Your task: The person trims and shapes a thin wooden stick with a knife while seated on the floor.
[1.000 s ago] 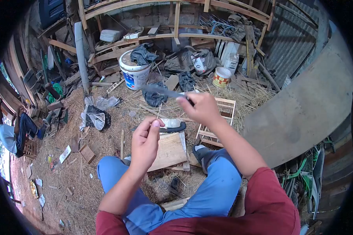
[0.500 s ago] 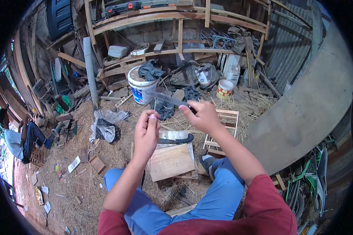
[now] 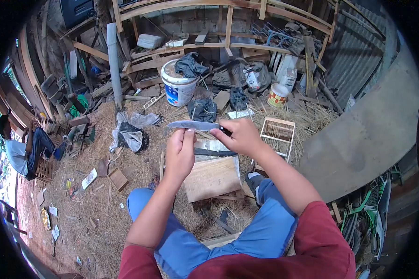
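My right hand (image 3: 243,136) is closed around the black handle of a knife (image 3: 193,125), its blade pointing left and lying nearly level. Just below the blade, my left hand (image 3: 179,151) is closed in a pinch, thumb uppermost. A thin stick showed in that pinch a moment ago; at present the blade and fingers hide most or all of it. Beneath my hands, a pale wooden board (image 3: 210,180) lies between my legs. A dark curved object (image 3: 214,152) lies at the board's far edge, partly covered by my right hand.
A slatted wooden frame (image 3: 278,135) stands right of the board. Farther off are a white bucket (image 3: 179,89) and a smaller yellow-red tub (image 3: 278,96). A large grey sheet (image 3: 358,135) leans at right. Another person (image 3: 21,153) sits at far left. Straw and scraps cover the ground.
The knife has turned from a slant to nearly level and come closer to my left fingers. The thin stick no longer shows clearly. The camera view has shifted slightly.
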Tool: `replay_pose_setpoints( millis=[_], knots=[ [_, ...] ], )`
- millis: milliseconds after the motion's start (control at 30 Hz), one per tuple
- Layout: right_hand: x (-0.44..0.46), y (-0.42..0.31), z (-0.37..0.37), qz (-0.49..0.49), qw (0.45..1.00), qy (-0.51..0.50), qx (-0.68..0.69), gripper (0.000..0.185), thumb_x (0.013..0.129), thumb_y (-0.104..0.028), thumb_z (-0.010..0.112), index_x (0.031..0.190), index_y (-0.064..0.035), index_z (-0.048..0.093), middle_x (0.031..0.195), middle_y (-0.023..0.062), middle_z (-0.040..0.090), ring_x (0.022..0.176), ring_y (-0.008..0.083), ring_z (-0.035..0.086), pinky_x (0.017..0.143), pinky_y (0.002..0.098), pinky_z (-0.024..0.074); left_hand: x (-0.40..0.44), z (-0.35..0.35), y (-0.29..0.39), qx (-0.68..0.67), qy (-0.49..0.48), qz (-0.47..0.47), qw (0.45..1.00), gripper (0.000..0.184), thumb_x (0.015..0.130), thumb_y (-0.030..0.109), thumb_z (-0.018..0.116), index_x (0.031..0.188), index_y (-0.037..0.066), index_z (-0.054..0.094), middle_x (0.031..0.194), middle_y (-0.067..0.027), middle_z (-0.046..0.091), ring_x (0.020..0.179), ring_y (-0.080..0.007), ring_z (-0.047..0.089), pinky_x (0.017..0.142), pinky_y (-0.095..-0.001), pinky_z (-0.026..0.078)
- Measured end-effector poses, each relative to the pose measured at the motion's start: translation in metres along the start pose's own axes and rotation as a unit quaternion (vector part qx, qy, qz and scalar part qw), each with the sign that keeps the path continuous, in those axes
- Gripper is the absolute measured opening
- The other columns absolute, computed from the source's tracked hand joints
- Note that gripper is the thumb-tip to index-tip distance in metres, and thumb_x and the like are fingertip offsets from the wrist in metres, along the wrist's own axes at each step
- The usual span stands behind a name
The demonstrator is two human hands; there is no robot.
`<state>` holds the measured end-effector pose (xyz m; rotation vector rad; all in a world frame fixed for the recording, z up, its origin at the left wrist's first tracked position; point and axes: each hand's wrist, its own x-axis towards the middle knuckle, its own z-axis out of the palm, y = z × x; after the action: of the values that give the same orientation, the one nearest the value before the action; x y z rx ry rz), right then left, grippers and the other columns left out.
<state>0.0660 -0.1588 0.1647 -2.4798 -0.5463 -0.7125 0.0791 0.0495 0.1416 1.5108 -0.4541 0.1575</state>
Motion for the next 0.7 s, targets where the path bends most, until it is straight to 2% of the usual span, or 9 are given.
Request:
replay_pose_setpoints(
  millis=[33,167,233,333,467,533,600,667,700],
  knots=[
    [0.003,0.001,0.001,0.0,1.0,0.0,-0.001,0.048,0.094,-0.048,0.065,0.069,-0.0073,0.059,0.06,0.015,0.062,0.057,0.0384,0.063,0.051,0.0466,0.0468,-0.001,0.001,0.004,0.008,0.006,0.0,1.0,0.026,0.107,0.021,0.048,0.086,0.007,0.053,0.074,0.0058,0.046,0.059,-0.0023,0.037,0.051,-0.0227,0.03],
    [0.006,0.003,0.004,-0.021,1.0,0.011,-0.005,0.049,0.094,-0.049,0.064,0.069,-0.0077,0.059,0.061,0.014,0.062,0.058,0.038,0.063,0.051,0.0462,0.0468,-0.003,-0.003,0.008,0.051,0.008,0.033,0.998,0.03,0.108,0.022,0.047,0.083,0.006,0.053,0.071,0.0042,0.045,0.06,-0.0034,0.038,0.053,-0.0239,0.031],
    [0.01,0.005,0.003,-0.029,0.999,0.012,-0.006,0.049,0.094,-0.05,0.064,0.069,-0.0079,0.059,0.061,0.0136,0.062,0.057,0.0377,0.063,0.05,0.046,0.0468,-0.002,-0.002,0.013,0.146,0.015,0.077,0.986,0.036,0.109,0.025,0.046,0.081,0.003,0.053,0.068,0.0013,0.046,0.06,-0.0074,0.041,0.055,-0.0281,0.035],
    [0.006,0.006,0.005,-0.043,0.999,0.005,-0.003,0.05,0.094,-0.05,0.064,0.069,-0.0078,0.058,0.061,0.0132,0.062,0.057,0.037,0.063,0.05,0.0457,0.0468,-0.009,0.001,0.024,0.17,0.031,0.118,0.978,0.039,0.109,0.027,0.046,0.081,0.0,0.054,0.068,-0.0034,0.051,0.06,-0.013,0.046,0.057,-0.0335,0.038],
    [0.002,0.005,0.006,-0.063,0.998,0.01,-0.014,0.05,0.094,-0.049,0.065,0.066,-0.0074,0.057,0.06,0.0126,0.061,0.055,0.035,0.063,0.049,0.0451,0.0465,-0.016,-0.002,0.025,0.197,0.036,0.129,0.971,0.038,0.109,0.024,0.047,0.085,-0.003,0.058,0.069,-0.0082,0.055,0.061,-0.0169,0.05,0.058,-0.036,0.04],
    [0.0,0.004,0.006,-0.089,0.996,0.023,-0.014,0.05,0.093,-0.048,0.066,0.066,-0.0078,0.057,0.059,0.0121,0.061,0.054,0.034,0.063,0.048,0.0441,0.0464,-0.021,-0.007,0.029,0.218,0.019,0.118,0.969,0.031,0.107,0.019,0.05,0.091,-0.005,0.062,0.072,-0.0202,0.061,0.061,-0.0313,0.058,0.06,-0.0407,0.044],
    [-0.002,-0.001,0.003,-0.093,0.995,0.033,-0.025,0.049,0.093,-0.047,0.066,0.065,-0.0081,0.056,0.058,0.0114,0.06,0.053,0.0328,0.062,0.048,0.0432,0.0458,-0.025,-0.006,0.03,0.211,0.021,0.11,0.971,0.03,0.106,0.018,0.052,0.089,-0.005,0.062,0.072,-0.0203,0.061,0.061,-0.032,0.058,0.059,-0.041,0.044],
    [-0.005,-0.007,0.001,-0.096,0.994,0.031,-0.031,0.042,0.09,-0.038,0.071,0.068,-0.0066,0.055,0.06,0.0122,0.058,0.054,0.0333,0.06,0.048,0.0427,0.0428,-0.029,-0.005,0.029,0.181,0.05,0.118,0.975,0.031,0.105,0.018,0.053,0.086,-0.005,0.062,0.07,-0.0199,0.059,0.059,-0.0316,0.057,0.058,-0.0422,0.043],
    [-0.005,-0.01,0.002,-0.098,0.994,0.042,-0.027,0.045,0.09,-0.04,0.072,0.066,-0.0068,0.053,0.058,0.0114,0.056,0.052,0.0326,0.059,0.047,0.0426,0.0422,-0.03,-0.006,0.028,0.182,0.048,0.118,0.975,0.031,0.105,0.018,0.053,0.086,-0.005,0.062,0.07,-0.0199,0.059,0.059,-0.0316,0.057,0.058,-0.0422,0.043]
  ],
)
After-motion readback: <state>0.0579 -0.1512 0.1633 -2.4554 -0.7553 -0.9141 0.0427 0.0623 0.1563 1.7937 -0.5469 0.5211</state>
